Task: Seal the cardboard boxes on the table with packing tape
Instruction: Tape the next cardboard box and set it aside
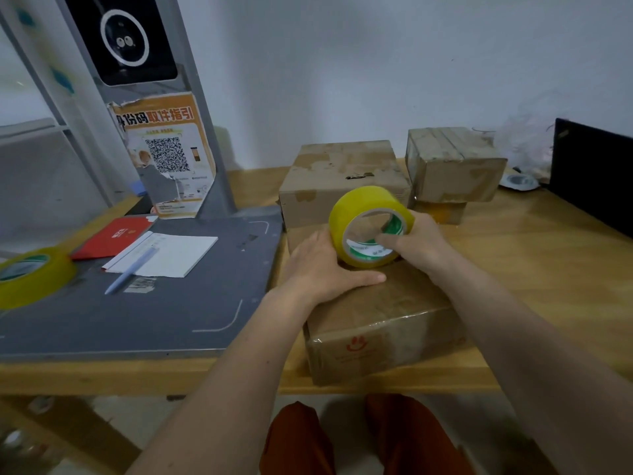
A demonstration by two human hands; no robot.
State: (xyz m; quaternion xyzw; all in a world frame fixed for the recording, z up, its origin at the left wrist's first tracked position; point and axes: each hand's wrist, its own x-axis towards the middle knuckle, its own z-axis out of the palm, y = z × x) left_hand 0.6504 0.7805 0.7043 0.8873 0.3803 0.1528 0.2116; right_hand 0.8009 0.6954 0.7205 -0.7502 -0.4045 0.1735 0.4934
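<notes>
A cardboard box [383, 320] lies at the table's front edge, its top and front shiny with tape. On its far end stands a yellow roll of packing tape [356, 210], tilted on its rim. My right hand [416, 243] grips the roll, with the thumb inside the core and fingers behind it. My left hand [325, 265] lies flat on the box top, fingers straight, pressing beside the roll. Behind stands a larger box [342, 176], and to its right another box [452, 162] is stacked on a smaller one [442, 210].
A grey scanner platform [137, 303] at left carries a notepad [164, 255], a blue pen [130, 270], a red booklet [113, 236] and a second yellow tape roll [30, 275]. A post with a QR poster [168, 156] rises behind. A dark laptop [592, 180] stands at the right.
</notes>
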